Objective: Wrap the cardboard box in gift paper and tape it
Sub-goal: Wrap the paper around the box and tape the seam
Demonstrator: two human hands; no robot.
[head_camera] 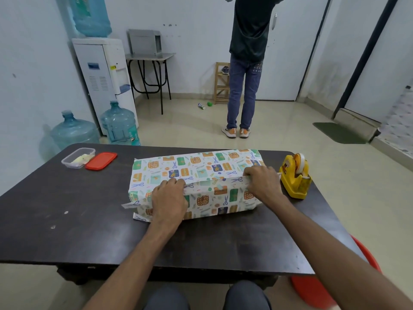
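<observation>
A: Grip?
B: My left hand (169, 198) and right hand (262, 180) press flat on the gift paper (196, 168) seam, pinching nothing; the box is underneath, tape dispenser (294, 175) just right.

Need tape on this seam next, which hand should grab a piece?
Probably the right hand: it rests beside the tape dispenser, while the left hand can hold the paper down.
</observation>
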